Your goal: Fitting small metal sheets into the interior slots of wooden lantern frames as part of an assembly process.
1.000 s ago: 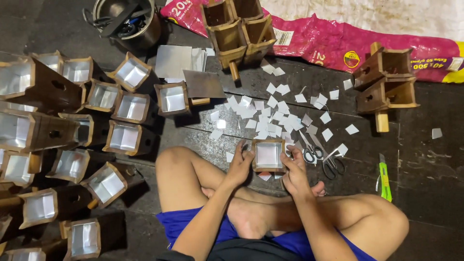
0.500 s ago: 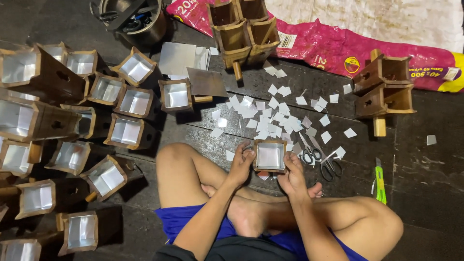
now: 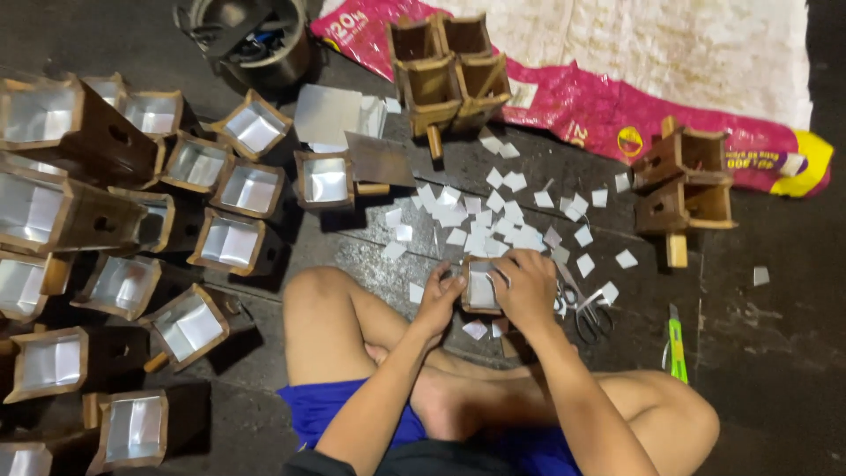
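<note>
I sit cross-legged on a dark floor, holding a small open wooden box (image 3: 481, 289) with a shiny silver lining in front of my knees. My left hand (image 3: 438, 301) grips its left side. My right hand (image 3: 526, 286) lies over its right side and top, with fingers reaching into the opening. Several small silver squares (image 3: 480, 220) lie scattered on the floor just beyond the box. A pair of scissors (image 3: 583, 310) rests right of my right hand, and a green utility knife (image 3: 676, 349) lies farther right.
Several lined wooden boxes (image 3: 231, 241) crowd the left side. Unlined boxes stand at the top (image 3: 449, 75) and at the right (image 3: 683, 181). Silver sheets (image 3: 330, 115) lie near the top centre, a dark pot (image 3: 251, 40) behind them, and a pink-and-white sack (image 3: 617, 79) beyond.
My right hand has moved over the top of the box and now covers more of its opening. The camera view has shifted slightly.
</note>
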